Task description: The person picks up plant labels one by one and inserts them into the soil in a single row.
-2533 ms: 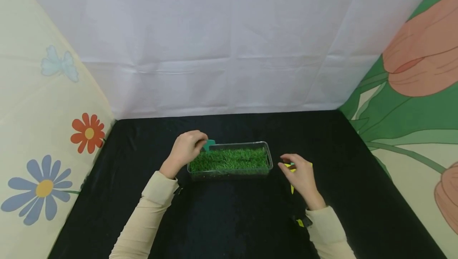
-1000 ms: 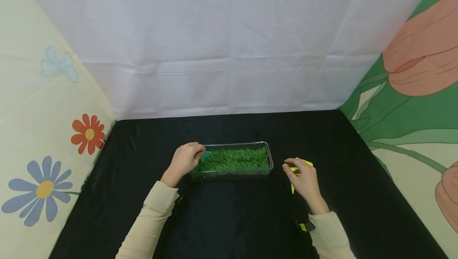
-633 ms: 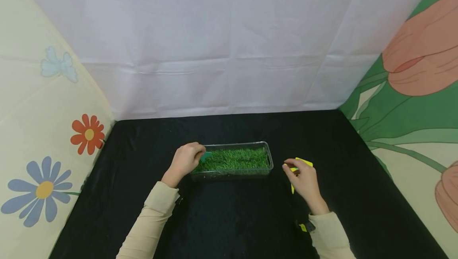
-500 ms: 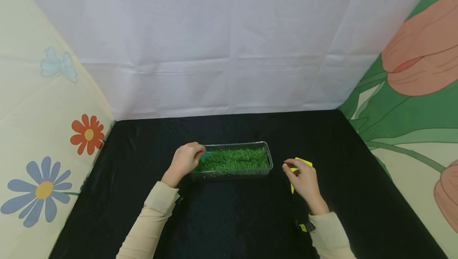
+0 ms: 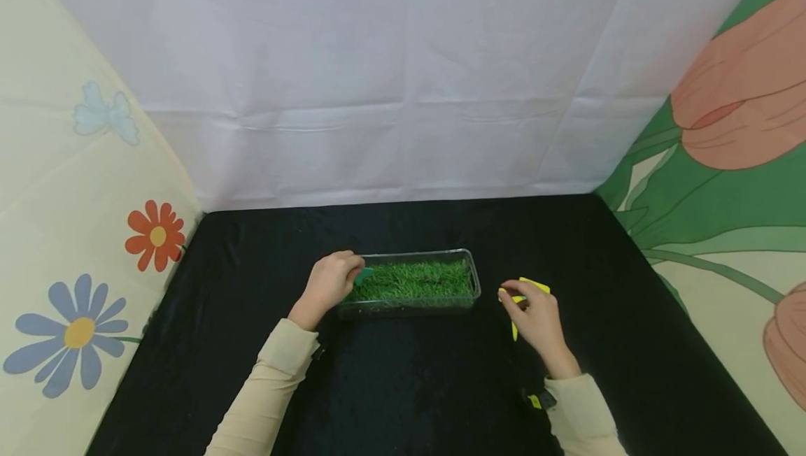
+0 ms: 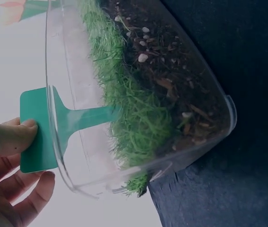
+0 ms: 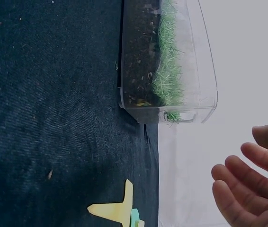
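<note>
A teal-green T-shaped plant label is pinched by its flat head between thumb and fingers of my left hand. Its stem runs down into the grass at the left end of a clear plastic box; the tip is hidden there. Green grass grows on dark soil inside the box. To the right of the box my right hand hovers with loosely bent fingers, thumb apart from them, holding nothing in the right wrist view. Below it on the cloth lies a yellow plant label, with a green piece beside it.
Black cloth covers the table under the box. A white sheet hangs behind it, and flower-printed cloths stand on both sides. The right wrist view cuts off the pieces next to the yellow label.
Since the oldest frame, my left hand has come down with the green label, its stem sinking into the grass. My right hand shifted slightly right and toward me. Lately both barely move.
</note>
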{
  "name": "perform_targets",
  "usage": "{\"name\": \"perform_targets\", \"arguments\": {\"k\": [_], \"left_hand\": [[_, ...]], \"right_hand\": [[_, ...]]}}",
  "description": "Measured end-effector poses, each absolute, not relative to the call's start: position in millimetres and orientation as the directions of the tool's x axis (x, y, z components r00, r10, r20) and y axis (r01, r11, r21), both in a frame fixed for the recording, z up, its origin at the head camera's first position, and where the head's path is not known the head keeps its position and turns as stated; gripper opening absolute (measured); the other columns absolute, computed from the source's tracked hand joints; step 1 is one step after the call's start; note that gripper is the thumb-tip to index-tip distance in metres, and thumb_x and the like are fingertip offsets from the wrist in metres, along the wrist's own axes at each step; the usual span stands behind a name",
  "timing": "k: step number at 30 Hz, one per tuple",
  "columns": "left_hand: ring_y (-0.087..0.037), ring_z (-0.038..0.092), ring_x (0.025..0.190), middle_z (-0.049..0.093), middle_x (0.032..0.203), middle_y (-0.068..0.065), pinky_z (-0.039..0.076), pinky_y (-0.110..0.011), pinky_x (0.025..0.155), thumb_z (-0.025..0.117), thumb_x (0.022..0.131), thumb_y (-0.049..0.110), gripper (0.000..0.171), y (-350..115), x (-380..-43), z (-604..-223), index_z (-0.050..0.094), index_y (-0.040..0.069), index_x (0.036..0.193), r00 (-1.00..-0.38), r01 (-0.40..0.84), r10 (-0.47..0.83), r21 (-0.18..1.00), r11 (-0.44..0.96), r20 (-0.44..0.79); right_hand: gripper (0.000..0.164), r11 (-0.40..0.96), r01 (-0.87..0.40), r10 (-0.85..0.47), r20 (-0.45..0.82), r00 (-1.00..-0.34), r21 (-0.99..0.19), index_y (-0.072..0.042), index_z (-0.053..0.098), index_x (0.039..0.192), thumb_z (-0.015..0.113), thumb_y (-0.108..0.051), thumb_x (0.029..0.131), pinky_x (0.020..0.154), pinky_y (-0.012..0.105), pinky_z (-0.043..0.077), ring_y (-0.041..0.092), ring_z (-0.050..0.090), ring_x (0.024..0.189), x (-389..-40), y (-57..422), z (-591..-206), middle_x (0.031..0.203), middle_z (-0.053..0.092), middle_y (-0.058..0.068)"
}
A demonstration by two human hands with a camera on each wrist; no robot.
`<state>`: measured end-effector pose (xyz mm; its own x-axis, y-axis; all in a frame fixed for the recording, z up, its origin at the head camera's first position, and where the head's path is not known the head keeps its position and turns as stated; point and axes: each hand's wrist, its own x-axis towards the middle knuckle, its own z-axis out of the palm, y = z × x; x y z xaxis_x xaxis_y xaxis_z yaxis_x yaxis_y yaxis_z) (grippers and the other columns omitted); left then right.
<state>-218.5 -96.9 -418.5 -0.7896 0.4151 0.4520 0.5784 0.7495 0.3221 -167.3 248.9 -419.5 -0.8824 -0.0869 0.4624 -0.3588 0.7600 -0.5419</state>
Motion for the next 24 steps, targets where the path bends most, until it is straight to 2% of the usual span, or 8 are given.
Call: {"name": "perform_targets", "arguments": {"k": [24], "left_hand": [[-0.017, 0.057, 0.063, 0.061, 0.075, -0.003, 0.048, -0.031, 0.057, 0.063, 0.082, -0.003, 0.011, -98.3, -216.4, -417.4, 0.069, 0.006, 0.083, -0.819, 0.548, 0.389, 0.375, 0.748, 0.421]], "right_hand": [[0.011, 0.763, -0.356, -0.076, 0.471, -0.879, -0.540, 0.004, 0.066, 0.087, 0.069, 0.003, 0.076, 0.056, 0.042, 0.051, 0.027, 0.062, 0.070, -165.0, 251.1, -419.9, 0.080, 0.065, 0.014]]}}
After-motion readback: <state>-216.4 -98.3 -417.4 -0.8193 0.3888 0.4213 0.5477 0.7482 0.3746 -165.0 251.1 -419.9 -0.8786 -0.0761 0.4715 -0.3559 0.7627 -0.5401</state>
